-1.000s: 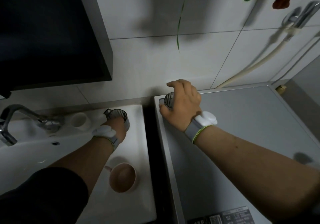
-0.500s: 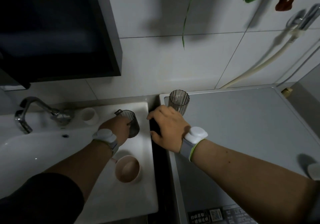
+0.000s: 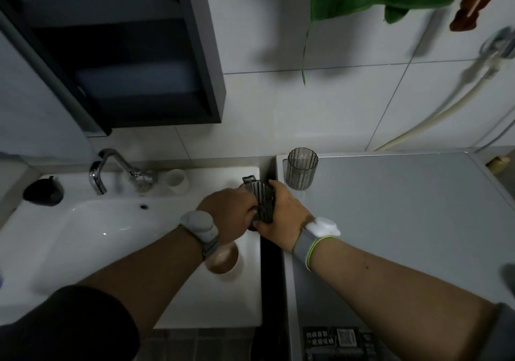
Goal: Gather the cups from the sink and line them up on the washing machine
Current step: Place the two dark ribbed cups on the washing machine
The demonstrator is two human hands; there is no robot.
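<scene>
Cups are the job, and one dark ribbed cup point(image 3: 263, 203) sits between your two hands right now. It hangs over the right edge of the sink point(image 3: 83, 249), just above the dark gap beside the washing machine point(image 3: 404, 235). It leans over, with its open end pointing up and away from you toward the wall.

Your left hand point(image 3: 228, 215) wraps the cup from the left side. Your right hand point(image 3: 281, 215) wraps it from the right side. Both grips are closed on this same cup, with fingers curled round its ribs. It looks like you are passing it from one hand to the other.

The washing machine lies to the right, so your right hand is the nearer one to carry it there. One clear ribbed cup point(image 3: 302, 171) already stands upright at the back left corner of the washing machine top. A good spot, I think, is just beside that cup, so they make a line.

More cups wait on the sink. A pink cup point(image 3: 224, 259) stands near its right edge, partly under your left wrist. A white cup point(image 3: 177, 181) stands at the back edge, just beside the tap point(image 3: 111, 168).
</scene>
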